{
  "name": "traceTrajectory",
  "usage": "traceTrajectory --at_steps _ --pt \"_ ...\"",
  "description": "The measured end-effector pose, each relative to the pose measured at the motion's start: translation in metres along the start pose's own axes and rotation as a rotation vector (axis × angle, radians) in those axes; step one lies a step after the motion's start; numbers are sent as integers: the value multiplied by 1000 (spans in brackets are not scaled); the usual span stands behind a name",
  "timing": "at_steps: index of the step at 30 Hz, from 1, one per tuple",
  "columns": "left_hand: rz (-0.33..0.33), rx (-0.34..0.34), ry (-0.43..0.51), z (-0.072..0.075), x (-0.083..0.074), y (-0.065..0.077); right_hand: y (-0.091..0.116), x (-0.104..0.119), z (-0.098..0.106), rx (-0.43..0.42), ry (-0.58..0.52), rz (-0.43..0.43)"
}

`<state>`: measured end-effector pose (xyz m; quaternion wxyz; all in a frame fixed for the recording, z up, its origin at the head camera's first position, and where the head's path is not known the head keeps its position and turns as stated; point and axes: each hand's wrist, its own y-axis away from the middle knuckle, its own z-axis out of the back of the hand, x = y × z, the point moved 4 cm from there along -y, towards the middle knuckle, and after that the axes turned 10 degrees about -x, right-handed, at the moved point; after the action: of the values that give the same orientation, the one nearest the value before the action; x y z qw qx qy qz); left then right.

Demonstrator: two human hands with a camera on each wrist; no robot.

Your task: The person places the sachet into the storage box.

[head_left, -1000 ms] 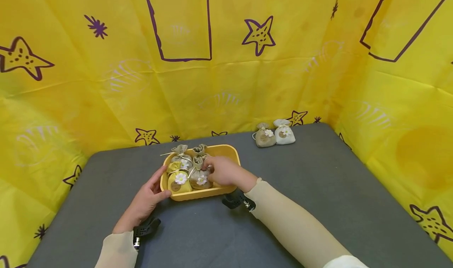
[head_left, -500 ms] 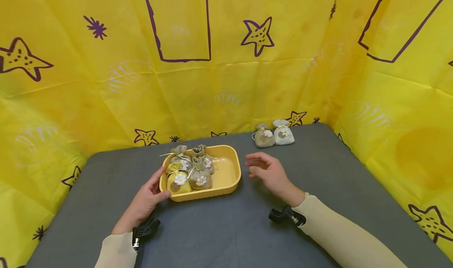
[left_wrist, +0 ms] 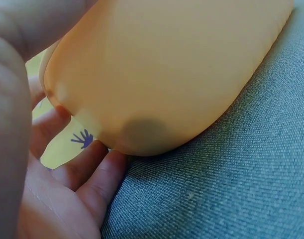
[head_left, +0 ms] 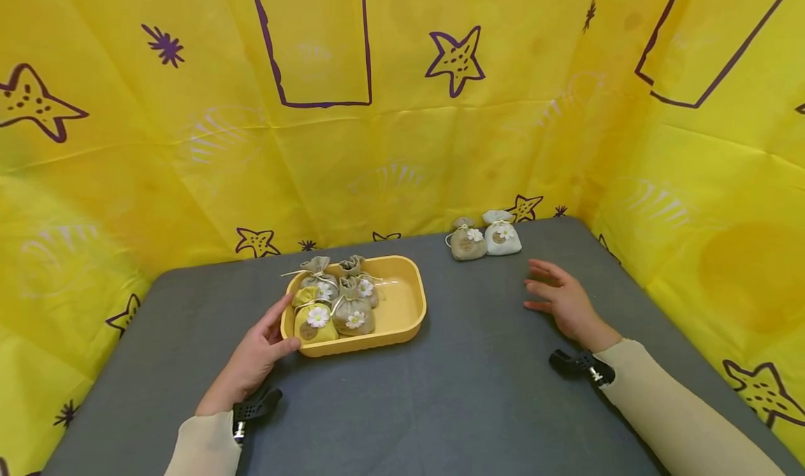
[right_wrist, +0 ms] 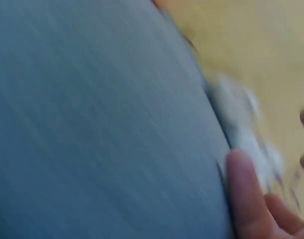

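Right grip (head_left: 568, 308) moved rightward, yellow drape (head_left: 402, 140) behind table (head_left: 434, 399).

In the head view, your left hand (head_left: 248, 361) has part of its fingers hidden behind the end of the yellow tray (head_left: 402, 308). Just past that hand, the yellow sachet (head_left: 322, 333) partly covers the grey sachet (head_left: 319, 286) behind it; the print on its round label (head_left: 308, 331) is too small for you to read. The left wrist view cuts the tray off at the top. Ahead and left of your right hand (head_left: 572, 308), two sachets (head_left: 468, 245) smear into blur in the right wrist view, whose right edge cuts off your fingers. The head view's bottom edge crops both your sleeves (head_left: 207, 441).
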<state>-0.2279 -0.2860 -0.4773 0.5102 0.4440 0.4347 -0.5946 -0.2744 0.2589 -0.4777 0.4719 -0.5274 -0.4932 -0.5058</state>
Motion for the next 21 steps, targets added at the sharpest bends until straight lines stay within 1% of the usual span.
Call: traceTrajectory --at_steps 2,4,6,8,12,15,18,21 --pt "4 1 5 0 0 0 -11 0 18 -13 -51 -36" --pt "9 -2 9 0 0 0 -22 1 31 -6 -78 -61" --pt "5 3 9 0 -1 0 -32 2 37 14 -100 -86" --pt "-2 2 11 1 -1 0 -43 4 39 36 -98 -90" --pt "-19 -3 20 2 -1 -1 -67 4 32 41 -90 -83" --pt "-24 -1 20 2 -2 -2 -83 3 24 28 -47 -68" --pt "-27 3 13 1 -2 -1 -95 3 13 20 9 -52" --pt "-32 5 8 0 -2 0 -100 9 2 27 68 -61"
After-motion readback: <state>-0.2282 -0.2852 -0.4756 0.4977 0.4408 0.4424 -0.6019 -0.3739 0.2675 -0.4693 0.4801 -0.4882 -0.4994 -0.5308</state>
